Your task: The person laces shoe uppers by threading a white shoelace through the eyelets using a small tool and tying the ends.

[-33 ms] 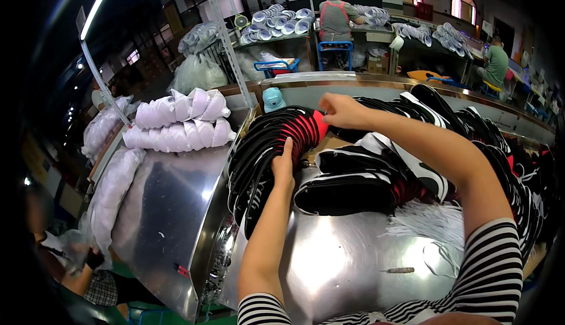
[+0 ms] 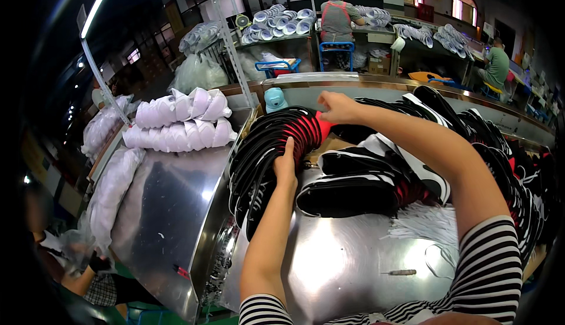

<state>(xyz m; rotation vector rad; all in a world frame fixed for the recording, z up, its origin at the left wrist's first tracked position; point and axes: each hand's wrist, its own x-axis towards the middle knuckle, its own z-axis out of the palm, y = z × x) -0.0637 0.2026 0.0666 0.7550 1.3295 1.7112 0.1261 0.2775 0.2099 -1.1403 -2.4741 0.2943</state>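
Observation:
A curved stack of black shoe uppers with red linings and white markings stands in front of me on the left of the metal bench. My left hand grips its right side, thumb upright against the red edges; the other fingers are hidden by the stack. At the stack's far end, my right hand pinches the red part of the last upper, its fingers bent and close together. More black-and-white uppers lie in rows to the right of my left hand.
White laces and a small awl-like tool lie on the bench. A light blue figurine stands behind the stack. White wrapped bundles rest on the left table. A co-worker sits at lower left; others work farther back.

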